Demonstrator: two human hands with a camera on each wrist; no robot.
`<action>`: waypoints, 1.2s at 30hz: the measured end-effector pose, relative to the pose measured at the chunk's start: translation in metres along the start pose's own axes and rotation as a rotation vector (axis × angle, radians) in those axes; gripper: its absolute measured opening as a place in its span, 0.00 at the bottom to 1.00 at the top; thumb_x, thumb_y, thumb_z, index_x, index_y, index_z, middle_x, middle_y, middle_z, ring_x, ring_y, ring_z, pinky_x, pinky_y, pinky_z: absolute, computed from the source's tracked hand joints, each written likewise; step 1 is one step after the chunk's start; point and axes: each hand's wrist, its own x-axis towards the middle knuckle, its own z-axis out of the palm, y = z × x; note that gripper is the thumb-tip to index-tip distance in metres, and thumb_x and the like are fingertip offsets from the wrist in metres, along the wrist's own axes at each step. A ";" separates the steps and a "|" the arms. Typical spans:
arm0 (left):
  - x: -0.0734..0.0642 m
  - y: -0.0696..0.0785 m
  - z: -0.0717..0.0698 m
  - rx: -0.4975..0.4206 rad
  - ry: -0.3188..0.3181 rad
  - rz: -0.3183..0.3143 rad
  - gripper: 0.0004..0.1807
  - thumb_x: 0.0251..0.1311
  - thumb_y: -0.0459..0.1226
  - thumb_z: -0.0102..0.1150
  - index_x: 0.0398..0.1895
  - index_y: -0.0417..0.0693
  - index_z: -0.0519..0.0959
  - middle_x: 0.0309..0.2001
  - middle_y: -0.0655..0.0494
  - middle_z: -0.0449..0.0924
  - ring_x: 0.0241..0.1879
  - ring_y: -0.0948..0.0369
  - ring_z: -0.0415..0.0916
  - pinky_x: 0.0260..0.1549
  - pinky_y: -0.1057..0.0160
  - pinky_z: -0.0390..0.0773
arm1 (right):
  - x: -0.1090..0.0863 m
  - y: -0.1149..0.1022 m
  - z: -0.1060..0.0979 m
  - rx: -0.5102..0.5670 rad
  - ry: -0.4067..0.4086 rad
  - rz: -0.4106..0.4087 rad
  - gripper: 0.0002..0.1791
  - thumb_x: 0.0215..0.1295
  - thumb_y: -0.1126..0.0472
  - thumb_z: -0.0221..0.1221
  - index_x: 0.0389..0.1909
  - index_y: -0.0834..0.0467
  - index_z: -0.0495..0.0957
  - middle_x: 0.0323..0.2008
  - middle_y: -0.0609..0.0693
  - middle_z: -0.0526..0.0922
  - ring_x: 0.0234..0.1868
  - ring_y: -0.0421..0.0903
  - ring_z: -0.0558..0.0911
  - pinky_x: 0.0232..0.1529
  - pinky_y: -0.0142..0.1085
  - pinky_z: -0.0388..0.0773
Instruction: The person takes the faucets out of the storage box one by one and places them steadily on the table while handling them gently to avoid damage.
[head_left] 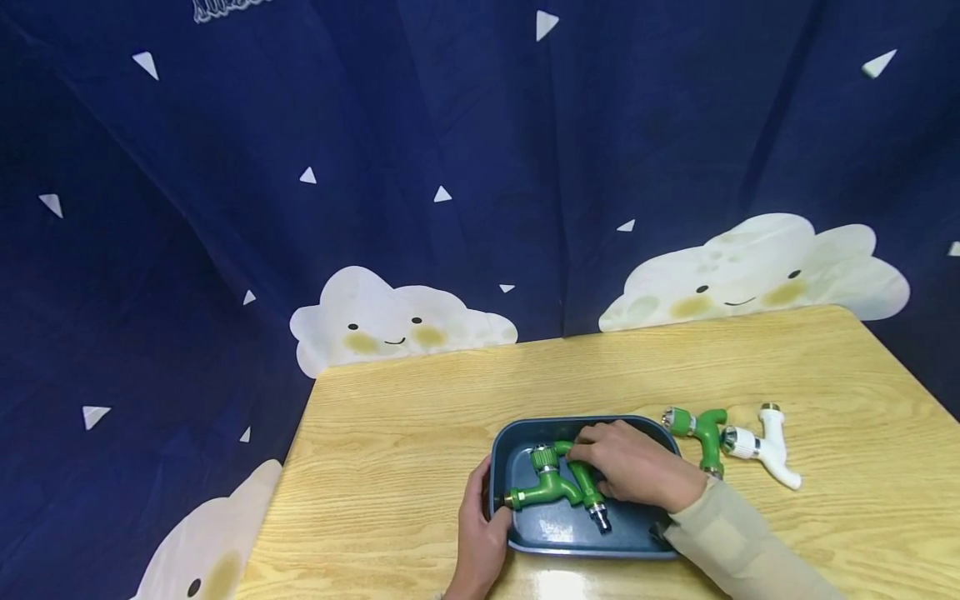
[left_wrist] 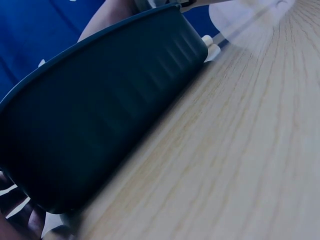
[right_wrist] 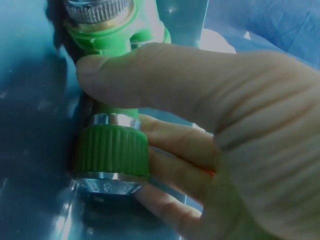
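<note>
A dark blue plastic tray (head_left: 585,552) lies on the wooden table, its outer wall (left_wrist: 100,110) filling much of the left wrist view. My left hand (head_left: 480,533) grips its left end, thumb at the rim and fingers along the outside. Inside, one green tap (head_left: 547,485) lies toward the left with its ribbed knob upward in the head view. My right hand (head_left: 618,462) reaches into the tray and holds a second green tap (head_left: 585,483) beside it. In the right wrist view, the thumb crosses this tap's body, with the fingers behind its ribbed green knob (right_wrist: 111,150).
Right of the tray, another green tap (head_left: 707,433) and a white tap (head_left: 770,450) lie on the table (head_left: 390,433). A dark blue curtain (head_left: 480,125) with white clouds and triangles hangs behind the table's far edge.
</note>
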 end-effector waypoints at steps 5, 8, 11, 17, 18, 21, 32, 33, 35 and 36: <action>0.000 0.000 0.000 0.001 0.003 -0.006 0.42 0.48 0.22 0.49 0.74 0.46 0.68 0.68 0.47 0.76 0.63 0.57 0.74 0.62 0.76 0.69 | 0.000 -0.002 0.001 -0.014 0.013 -0.001 0.25 0.47 0.65 0.74 0.50 0.49 0.87 0.42 0.46 0.86 0.44 0.47 0.84 0.48 0.48 0.79; 0.000 0.000 0.000 0.001 0.003 -0.005 0.42 0.48 0.22 0.49 0.74 0.46 0.68 0.68 0.47 0.76 0.63 0.57 0.74 0.62 0.76 0.69 | -0.001 -0.003 0.001 -0.022 0.011 0.008 0.24 0.49 0.64 0.74 0.50 0.48 0.87 0.42 0.45 0.86 0.43 0.47 0.83 0.47 0.48 0.79; 0.000 0.000 0.000 -0.002 0.001 0.000 0.42 0.48 0.22 0.49 0.74 0.46 0.68 0.68 0.46 0.76 0.63 0.57 0.74 0.63 0.75 0.69 | -0.001 -0.003 0.001 -0.023 0.009 0.019 0.23 0.50 0.64 0.74 0.50 0.47 0.87 0.42 0.45 0.86 0.44 0.47 0.84 0.45 0.47 0.78; 0.000 0.002 0.001 -0.007 -0.002 -0.002 0.42 0.48 0.22 0.48 0.74 0.45 0.68 0.68 0.46 0.76 0.63 0.56 0.74 0.62 0.76 0.69 | 0.000 -0.003 0.002 0.004 0.009 0.024 0.21 0.54 0.66 0.72 0.50 0.48 0.87 0.41 0.45 0.85 0.43 0.45 0.83 0.40 0.43 0.80; 0.000 0.002 0.000 -0.006 -0.002 -0.005 0.42 0.48 0.22 0.48 0.74 0.45 0.68 0.68 0.46 0.76 0.64 0.56 0.73 0.63 0.76 0.69 | 0.000 -0.003 0.002 0.015 0.005 0.024 0.21 0.54 0.67 0.72 0.50 0.48 0.87 0.40 0.45 0.85 0.42 0.45 0.82 0.39 0.42 0.80; 0.000 0.002 0.000 -0.002 -0.003 -0.014 0.42 0.48 0.22 0.48 0.74 0.45 0.67 0.68 0.46 0.75 0.65 0.56 0.73 0.63 0.76 0.68 | 0.001 -0.002 0.003 0.049 -0.012 0.031 0.21 0.56 0.69 0.71 0.50 0.49 0.87 0.40 0.45 0.84 0.41 0.43 0.81 0.40 0.40 0.82; 0.000 0.001 0.001 0.012 -0.003 -0.007 0.42 0.49 0.23 0.49 0.74 0.46 0.67 0.69 0.47 0.75 0.65 0.56 0.72 0.63 0.76 0.68 | 0.000 -0.002 0.005 0.011 -0.005 0.017 0.20 0.59 0.67 0.69 0.51 0.45 0.87 0.37 0.45 0.81 0.39 0.42 0.77 0.33 0.36 0.79; 0.000 0.001 0.001 0.012 0.000 -0.003 0.42 0.49 0.23 0.49 0.74 0.47 0.67 0.69 0.47 0.75 0.64 0.56 0.72 0.63 0.76 0.68 | 0.001 -0.002 0.005 0.004 -0.003 0.013 0.20 0.60 0.66 0.69 0.51 0.45 0.88 0.37 0.45 0.80 0.38 0.41 0.76 0.33 0.36 0.78; 0.000 0.000 0.001 0.008 0.009 0.002 0.42 0.48 0.22 0.49 0.74 0.47 0.68 0.68 0.47 0.75 0.63 0.57 0.73 0.63 0.76 0.68 | 0.002 -0.001 0.006 -0.007 -0.001 -0.002 0.20 0.60 0.66 0.69 0.51 0.44 0.88 0.37 0.46 0.80 0.38 0.41 0.75 0.33 0.36 0.78; 0.000 0.000 0.001 0.006 0.013 0.002 0.42 0.48 0.22 0.49 0.74 0.47 0.68 0.68 0.47 0.76 0.63 0.57 0.73 0.62 0.76 0.68 | 0.002 -0.001 0.006 -0.007 -0.002 -0.007 0.20 0.60 0.65 0.69 0.51 0.44 0.88 0.37 0.46 0.80 0.37 0.41 0.74 0.33 0.35 0.77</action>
